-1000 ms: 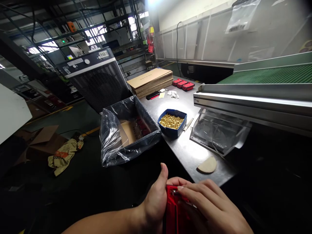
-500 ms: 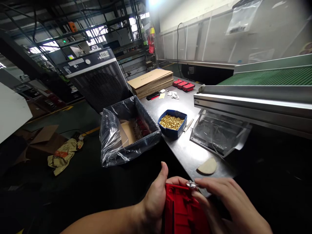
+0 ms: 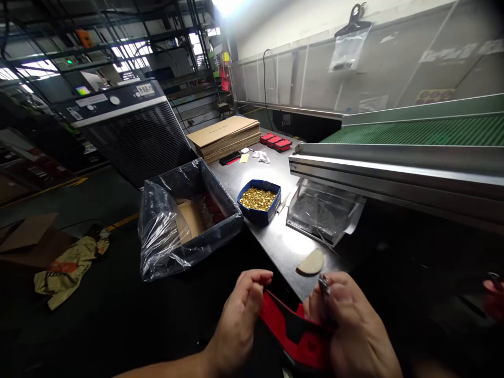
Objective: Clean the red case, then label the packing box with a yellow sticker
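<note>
Low in the head view, my left hand (image 3: 238,320) is closed around the left end of a red plastic part (image 3: 293,333). My right hand (image 3: 352,325) grips the part's right side and also pinches a small shiny metal piece (image 3: 324,284) between its fingertips. The red part lies tilted between both hands, just in front of the near corner of the steel table (image 3: 275,239). A blue tray of small brass pieces (image 3: 259,199) stands on the table beyond my hands.
A cardboard box lined with a plastic bag (image 3: 185,220) sits left of the table. A clear plastic cover (image 3: 321,210) and a beige disc (image 3: 310,262) lie on the table. Flat cartons (image 3: 224,135) and red cases (image 3: 274,141) lie at the far end. A green conveyor (image 3: 413,131) runs on the right.
The view has shifted right and down. My hands turned the red part from upright to tilted flat, and my left thumb came down over its end. The metal piece stays in my right fingertips.
</note>
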`<state>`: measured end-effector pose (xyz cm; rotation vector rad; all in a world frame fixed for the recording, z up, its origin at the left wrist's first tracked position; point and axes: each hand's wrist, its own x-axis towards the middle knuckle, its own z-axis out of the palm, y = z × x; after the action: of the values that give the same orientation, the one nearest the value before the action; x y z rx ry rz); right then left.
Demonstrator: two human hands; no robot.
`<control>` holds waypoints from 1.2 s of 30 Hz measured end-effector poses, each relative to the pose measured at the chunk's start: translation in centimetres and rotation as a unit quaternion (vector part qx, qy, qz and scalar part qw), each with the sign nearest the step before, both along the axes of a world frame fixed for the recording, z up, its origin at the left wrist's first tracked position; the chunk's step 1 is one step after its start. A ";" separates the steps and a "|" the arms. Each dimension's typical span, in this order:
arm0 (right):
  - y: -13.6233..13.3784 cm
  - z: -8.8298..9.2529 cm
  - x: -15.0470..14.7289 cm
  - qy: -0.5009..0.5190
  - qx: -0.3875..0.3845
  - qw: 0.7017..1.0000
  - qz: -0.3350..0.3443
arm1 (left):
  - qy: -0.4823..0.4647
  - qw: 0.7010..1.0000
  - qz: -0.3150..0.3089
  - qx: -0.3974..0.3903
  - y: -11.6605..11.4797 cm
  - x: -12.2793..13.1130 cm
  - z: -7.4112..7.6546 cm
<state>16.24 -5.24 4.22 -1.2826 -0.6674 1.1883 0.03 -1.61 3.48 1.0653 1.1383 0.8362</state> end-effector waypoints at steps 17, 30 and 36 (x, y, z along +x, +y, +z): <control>1.5 -0.4 1.1 0.034 -0.035 0.996 0.077 | -0.005 0.973 -0.230 0.032 0.3 -0.4 2.3; 2.0 0.0 1.0 -0.057 -0.077 0.986 0.136 | -0.054 0.971 -0.197 -0.121 0.3 -0.1 2.8; 1.8 -0.5 0.8 -0.071 -0.076 0.981 0.166 | 0.014 0.981 -0.170 -0.092 0.0 0.4 2.0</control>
<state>17.01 -3.44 3.74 -1.4308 -0.9384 1.4494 0.45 -1.59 5.48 1.0807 0.9981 0.4387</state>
